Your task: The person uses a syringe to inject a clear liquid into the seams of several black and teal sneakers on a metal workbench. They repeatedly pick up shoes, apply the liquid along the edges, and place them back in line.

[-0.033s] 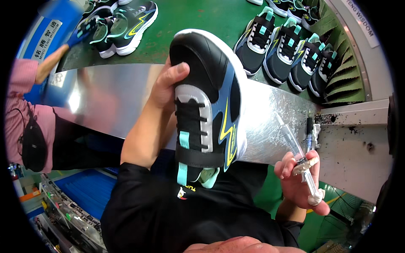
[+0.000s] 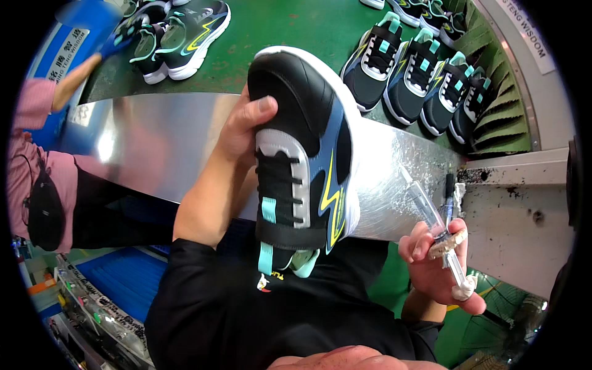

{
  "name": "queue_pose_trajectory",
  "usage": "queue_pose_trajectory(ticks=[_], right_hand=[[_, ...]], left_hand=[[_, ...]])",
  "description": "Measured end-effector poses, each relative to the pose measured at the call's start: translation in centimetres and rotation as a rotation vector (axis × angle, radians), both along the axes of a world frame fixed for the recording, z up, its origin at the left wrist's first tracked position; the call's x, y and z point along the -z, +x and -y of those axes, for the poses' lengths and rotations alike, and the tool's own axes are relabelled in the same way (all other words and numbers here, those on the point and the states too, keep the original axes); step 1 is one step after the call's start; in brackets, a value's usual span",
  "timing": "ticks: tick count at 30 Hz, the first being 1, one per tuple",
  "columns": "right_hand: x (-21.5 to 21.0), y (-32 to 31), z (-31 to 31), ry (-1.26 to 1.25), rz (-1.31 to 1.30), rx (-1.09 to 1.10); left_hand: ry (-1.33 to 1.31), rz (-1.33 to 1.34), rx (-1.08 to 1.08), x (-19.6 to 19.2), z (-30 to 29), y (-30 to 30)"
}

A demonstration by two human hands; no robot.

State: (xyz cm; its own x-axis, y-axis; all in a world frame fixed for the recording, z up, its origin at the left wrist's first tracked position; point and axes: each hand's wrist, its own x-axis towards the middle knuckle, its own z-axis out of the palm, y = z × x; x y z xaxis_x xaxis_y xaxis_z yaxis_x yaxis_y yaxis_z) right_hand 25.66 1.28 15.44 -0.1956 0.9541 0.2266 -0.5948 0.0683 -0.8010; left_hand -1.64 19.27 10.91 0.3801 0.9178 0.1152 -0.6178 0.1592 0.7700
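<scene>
My left hand (image 2: 246,126) grips a black, grey-blue and white sneaker (image 2: 293,102) by its toe end, thumb across the upper. The shoe is raised over the metal table edge, toe pointing away, with its laces, strap, yellow side zigzag and mint pull tabs showing. In my right hand (image 2: 428,265), lower right, is a clear plastic syringe (image 2: 425,200) with whitish lumps around its flange and plunger end. Its tip points up and left, apart from the shoe. A dark-capped pen (image 2: 449,188) shows just beyond my right fingers; whether the hand touches it, I cannot tell.
Several matching sneakers (image 2: 370,74) stand on the green conveyor belt (image 2: 277,24) at the right, beside green flaps (image 2: 509,105). More shoes (image 2: 188,46) are at the upper left. A metal ledge (image 2: 154,123) runs before the belt. A co-worker's pink sleeve (image 2: 34,105) reaches in at left.
The co-worker's hand at the far left has shifted slightly. My hands, the sneaker and the syringe hold almost the same pose.
</scene>
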Motion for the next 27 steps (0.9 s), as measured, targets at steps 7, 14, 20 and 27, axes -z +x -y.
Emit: queue_pose_trajectory(ticks=[7, 14, 20, 27], right_hand=[[-4.3, -4.3, -3.6, 0.058, -0.019, -0.145], [-6.2, -5.6, -4.9, 0.076, 0.058, -0.201], [-7.2, -7.0, -6.1, 0.117, 0.092, -0.225], [-7.7, -7.7, -6.0, 0.081, 0.138, -0.225]], left_hand=[[0.009, 0.247, 0.149, 0.2, 1.2, -0.8], [0.052, 0.169, 0.156, -1.0, 1.8, -0.8], [0.051, 0.091, 0.114, -1.9, 2.3, -0.9], [0.100, 0.094, 0.151, -2.1, 2.8, -1.2]])
